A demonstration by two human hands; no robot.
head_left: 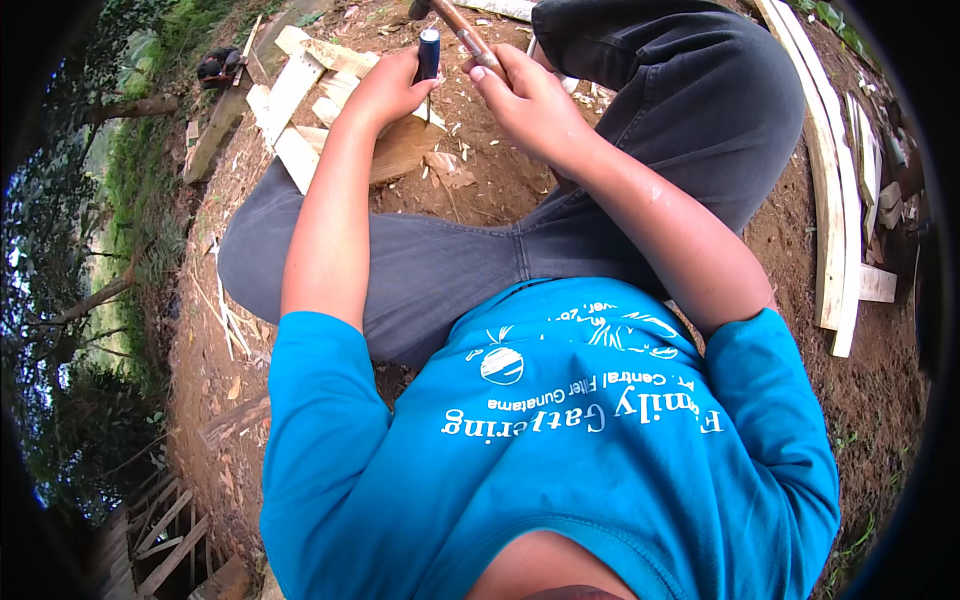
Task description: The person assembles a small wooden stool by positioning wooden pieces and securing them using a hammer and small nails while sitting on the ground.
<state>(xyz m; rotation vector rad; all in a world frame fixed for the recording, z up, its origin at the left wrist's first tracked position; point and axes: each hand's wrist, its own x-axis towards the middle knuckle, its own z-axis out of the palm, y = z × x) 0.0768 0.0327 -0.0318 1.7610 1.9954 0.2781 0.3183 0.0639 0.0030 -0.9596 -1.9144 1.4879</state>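
Green foliage (150,200) fills the left edge of the frame. Pale wood offcuts (292,90) lie at upper left, next to a brown wooden block (400,155) at upper centre. There the left hand (395,88) has its grip closed round a blue-handled tool (428,55), whose metal shaft points down at the block. Just right, the right hand's (525,100) grip holds a hammer (464,33) by its wooden handle, slanting toward the top edge. Long pale planks (825,160) curve along the right side.

A bright blue T-shirt (520,490) has short sleeves (325,410) and a white print (502,366) on its front. The trousers (690,100) are dark grey, with stitched seams (520,245).
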